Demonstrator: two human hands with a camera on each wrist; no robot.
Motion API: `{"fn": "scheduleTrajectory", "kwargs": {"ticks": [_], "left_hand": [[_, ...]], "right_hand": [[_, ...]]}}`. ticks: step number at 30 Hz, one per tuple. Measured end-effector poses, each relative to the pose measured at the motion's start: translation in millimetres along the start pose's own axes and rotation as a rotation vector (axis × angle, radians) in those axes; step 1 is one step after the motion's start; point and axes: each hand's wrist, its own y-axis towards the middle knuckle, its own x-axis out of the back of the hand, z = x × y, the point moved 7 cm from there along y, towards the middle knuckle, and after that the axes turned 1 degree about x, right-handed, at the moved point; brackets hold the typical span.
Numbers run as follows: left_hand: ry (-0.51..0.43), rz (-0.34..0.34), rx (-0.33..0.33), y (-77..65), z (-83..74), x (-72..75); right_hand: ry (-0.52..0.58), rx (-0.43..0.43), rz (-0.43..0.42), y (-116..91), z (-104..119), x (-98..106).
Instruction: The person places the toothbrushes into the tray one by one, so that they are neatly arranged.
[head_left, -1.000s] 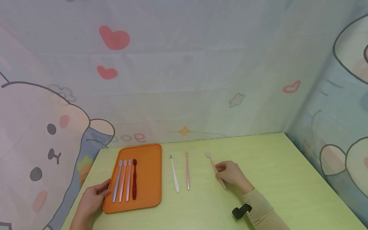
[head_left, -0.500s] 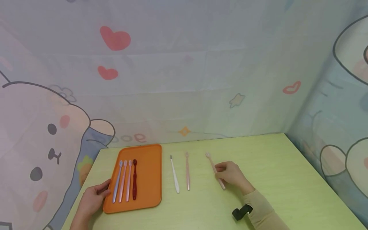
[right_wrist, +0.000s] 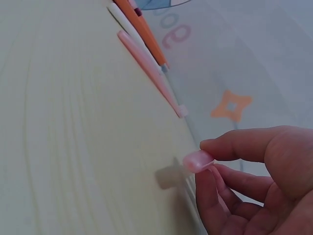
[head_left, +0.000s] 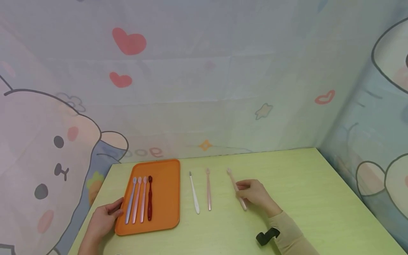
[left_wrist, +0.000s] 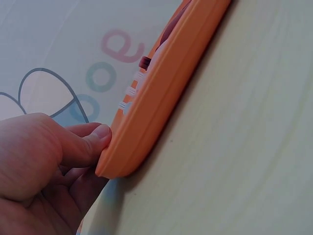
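At the left, my left hand [head_left: 102, 220] grips the near left rim of an orange tray [head_left: 165, 202], its thumb on the edge in the left wrist view. On that tray lie a blue toothbrush [head_left: 130, 202], two pink toothbrushes and a dark red toothbrush [head_left: 149, 200], side by side. My right hand [head_left: 256, 194] pinches a light pink toothbrush [head_left: 232, 178] between thumb and fingers; the right wrist view shows its rounded handle end [right_wrist: 198, 161] just off the table. Between tray and right hand lie a white toothbrush [head_left: 194, 194] and another pink toothbrush [head_left: 208, 193].
The yellow-green table [head_left: 306, 198] meets a printed cloth backdrop [head_left: 204, 88] along its far edge. More printed cloth stands at the right side. A black wrist-worn device [head_left: 267, 236] sits at the right sleeve.
The right hand and the pink toothbrush have shifted slightly left, the brush turning a little more upright in the head view. The left hand stays on the tray rim.
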Motion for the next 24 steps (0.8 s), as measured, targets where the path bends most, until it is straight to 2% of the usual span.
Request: {"fn": "scheduleTrajectory", "kwargs": {"ticks": [12, 24], "left_hand": [[-0.012, -0.017, 0.015, -0.7, -2.9, 0.6], [-0.026, -0.011, 0.015, -0.3, -2.2, 1.4]], "right_hand": [[0.115, -0.020, 0.001, 3.1, 1.8, -10.9], [0.221, 0.035, 0.031, 6.5, 17.8, -36.1]]}}
